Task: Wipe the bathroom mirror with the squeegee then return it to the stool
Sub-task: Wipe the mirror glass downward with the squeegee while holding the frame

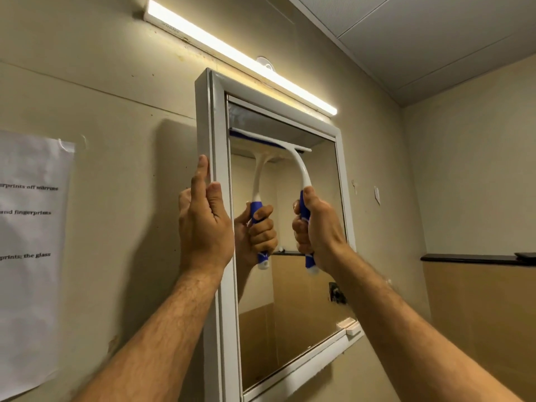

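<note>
A white-framed mirror (pixel 307 288) hangs on the beige wall in front of me. My right hand (pixel 320 227) grips the blue part of the squeegee's handle. The squeegee (pixel 298 166) is white and blue, and its blade lies across the top of the glass, just below the upper frame. Its reflection and that of my right hand show in the glass. My left hand (pixel 204 224) holds the mirror's left frame edge, fingers on the outer side and thumb on the front. The stool is not in view.
A lit strip light (pixel 232 53) runs along the wall above the mirror. A printed paper sheet (pixel 29 256) is stuck to the wall at the left. A dark ledge (pixel 470 259) runs along the right wall. A small white handle (pixel 352 329) sits at the mirror's lower right corner.
</note>
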